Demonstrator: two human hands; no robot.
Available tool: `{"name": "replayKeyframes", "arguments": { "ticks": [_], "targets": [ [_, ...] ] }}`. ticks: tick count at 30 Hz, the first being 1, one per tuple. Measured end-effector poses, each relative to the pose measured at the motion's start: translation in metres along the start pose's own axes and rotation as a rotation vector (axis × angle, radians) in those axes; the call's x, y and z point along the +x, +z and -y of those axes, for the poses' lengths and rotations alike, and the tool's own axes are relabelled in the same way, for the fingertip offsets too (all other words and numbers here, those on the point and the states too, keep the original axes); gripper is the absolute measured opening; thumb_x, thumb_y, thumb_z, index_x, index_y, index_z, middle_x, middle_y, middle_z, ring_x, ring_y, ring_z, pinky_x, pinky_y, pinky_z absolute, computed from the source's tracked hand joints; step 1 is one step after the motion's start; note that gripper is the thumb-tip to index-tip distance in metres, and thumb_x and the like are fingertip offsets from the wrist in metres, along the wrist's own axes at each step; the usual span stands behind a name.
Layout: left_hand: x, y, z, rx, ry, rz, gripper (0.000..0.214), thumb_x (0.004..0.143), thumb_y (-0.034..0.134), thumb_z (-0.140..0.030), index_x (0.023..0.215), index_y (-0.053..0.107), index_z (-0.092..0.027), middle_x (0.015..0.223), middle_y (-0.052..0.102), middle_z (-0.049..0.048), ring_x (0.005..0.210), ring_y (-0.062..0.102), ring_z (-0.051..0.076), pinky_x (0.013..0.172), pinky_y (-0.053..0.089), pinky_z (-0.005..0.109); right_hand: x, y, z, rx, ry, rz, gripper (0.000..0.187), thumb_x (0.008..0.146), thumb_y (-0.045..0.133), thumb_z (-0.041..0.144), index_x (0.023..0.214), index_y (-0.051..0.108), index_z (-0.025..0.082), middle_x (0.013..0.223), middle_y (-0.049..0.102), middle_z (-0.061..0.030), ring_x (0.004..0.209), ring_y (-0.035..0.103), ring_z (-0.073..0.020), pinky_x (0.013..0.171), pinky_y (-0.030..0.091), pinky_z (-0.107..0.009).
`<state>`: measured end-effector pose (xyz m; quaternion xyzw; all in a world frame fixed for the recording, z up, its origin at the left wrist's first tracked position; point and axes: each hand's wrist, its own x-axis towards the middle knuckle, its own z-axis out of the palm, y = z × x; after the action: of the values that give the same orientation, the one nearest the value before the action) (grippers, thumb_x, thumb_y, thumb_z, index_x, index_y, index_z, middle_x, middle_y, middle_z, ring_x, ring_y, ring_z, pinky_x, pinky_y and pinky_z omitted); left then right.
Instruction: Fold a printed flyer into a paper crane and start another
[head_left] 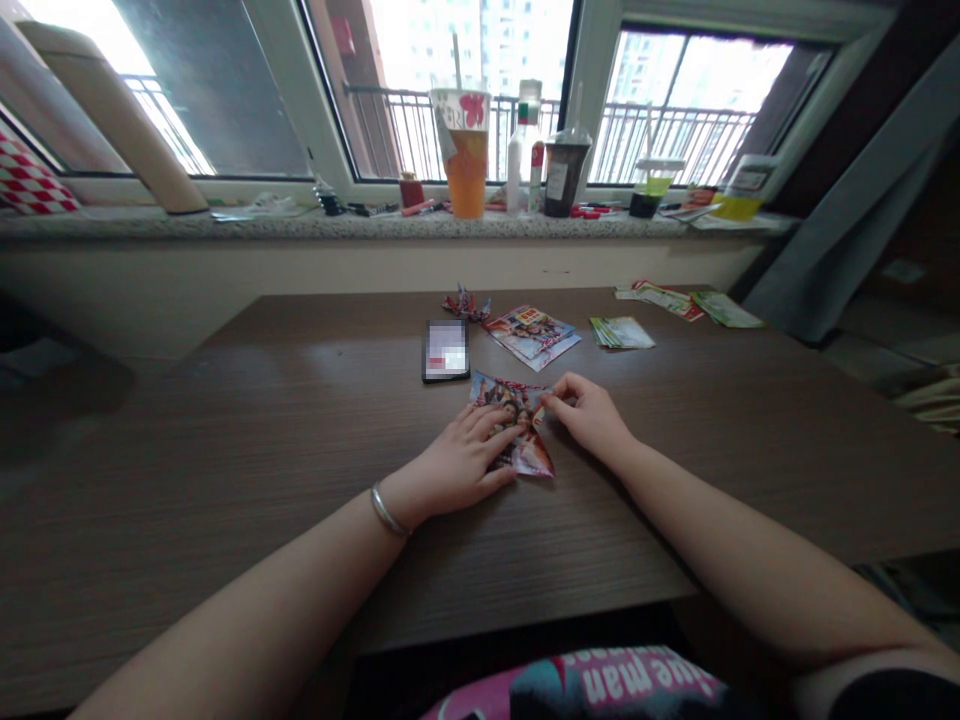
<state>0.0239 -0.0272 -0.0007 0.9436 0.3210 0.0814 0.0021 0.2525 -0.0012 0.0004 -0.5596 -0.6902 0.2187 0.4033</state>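
Two hands on one sheet (536, 458), and here's how it lies: on the desk (300, 430), partly under the left hand (469, 462), which is spread palm down with fingers reaching across the print! Over at the upper right edge, the right hand (592, 415) has it pinched between thumb and forefinger, the sheet stretching away to its left. Just beyond sits the phone (445, 350), with the stack (534, 337) farther right
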Motion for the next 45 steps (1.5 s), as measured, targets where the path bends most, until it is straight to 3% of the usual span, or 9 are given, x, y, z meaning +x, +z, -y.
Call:
{"name": "replayKeyframes", "arguments": {
  "ticks": [10,17,25,32,36,39,42,45],
  "targets": [
    [0.0,0.002,0.001,-0.03,-0.113,0.046,0.077,0.091,0.035,-0.065,0.15,0.024,-0.016,0.155,0.028,0.0122,0.144,0.019,0.029,0.118,0.014,0.046,-0.002,-0.004,0.0,-0.065,0.002,-0.022,0.027,0.084,0.055,0.042,0.068,0.05,0.021,0.061,0.057,0.0024,0.059,0.052,-0.0145,0.059,0.038,-0.026],
    [0.0,0.002,0.003,-0.074,-0.13,0.048,0.099,0.079,0.054,-0.07,0.151,0.014,-0.016,0.159,0.011,0.0174,0.146,0.012,0.033,0.117,0.016,0.047,0.002,0.0,-0.008,-0.028,0.044,-0.053,0.025,0.083,0.057,0.043,0.072,0.053,0.022,0.067,0.064,0.0,0.061,0.058,-0.016,0.059,0.043,-0.027],
    [0.0,0.006,0.002,-0.061,-0.129,-0.03,0.092,0.083,0.052,-0.065,0.15,0.014,-0.015,0.157,0.019,0.0182,0.146,0.012,0.032,0.117,0.014,0.05,-0.001,0.002,-0.002,0.0,-0.069,0.018,0.015,0.08,0.063,0.034,0.076,0.058,0.021,0.071,0.066,-0.0002,0.063,0.061,-0.015,0.062,0.048,-0.027],
    [0.0,0.01,0.005,-0.118,-0.13,-0.22,0.106,0.078,0.064,-0.058,0.151,0.0,-0.014,0.155,0.012,0.0251,0.144,0.016,0.036,0.113,0.029,0.049,-0.004,-0.001,0.005,-0.056,-0.236,0.121,0.003,0.08,0.062,0.022,0.078,0.061,0.02,0.077,0.067,-0.0012,0.066,0.062,-0.0141,0.066,0.05,-0.028],
    [0.002,0.011,0.008,-0.086,-0.107,-0.299,0.106,0.077,0.067,-0.055,0.15,0.002,-0.015,0.155,0.012,0.0258,0.144,0.017,0.037,0.112,0.031,0.051,-0.007,-0.004,0.011,-0.054,-0.328,0.167,0.004,0.08,0.06,0.018,0.076,0.06,0.02,0.076,0.065,-0.0008,0.068,0.061,-0.0134,0.065,0.05,-0.027],
    [0.003,0.007,0.008,-0.044,-0.071,-0.298,0.104,0.076,0.068,-0.056,0.15,0.009,-0.015,0.154,0.022,0.0229,0.143,0.02,0.036,0.114,0.026,0.052,-0.008,-0.004,0.013,-0.003,-0.392,0.182,0.006,0.079,0.058,0.014,0.077,0.058,0.02,0.091,0.067,-0.0032,0.081,0.063,-0.0142,0.072,0.052,-0.027],
    [0.003,0.004,0.006,-0.026,-0.033,-0.275,0.101,0.076,0.067,-0.057,0.149,0.012,-0.015,0.153,0.027,0.0203,0.144,0.02,0.034,0.116,0.021,0.053,-0.008,-0.002,0.012,0.063,-0.346,0.174,0.004,0.079,0.058,0.016,0.079,0.058,0.02,0.098,0.068,-0.0047,0.085,0.064,-0.0146,0.074,0.054,-0.027],
    [0.003,0.003,0.006,-0.056,-0.049,-0.264,0.097,0.077,0.067,-0.057,0.147,0.018,-0.011,0.153,0.024,0.0234,0.144,0.02,0.034,0.115,0.025,0.051,-0.007,0.0,0.007,0.084,-0.236,0.114,0.004,0.08,0.059,0.022,0.077,0.057,0.02,0.092,0.07,-0.0043,0.074,0.064,-0.0141,0.069,0.053,-0.028]
  ]
}}
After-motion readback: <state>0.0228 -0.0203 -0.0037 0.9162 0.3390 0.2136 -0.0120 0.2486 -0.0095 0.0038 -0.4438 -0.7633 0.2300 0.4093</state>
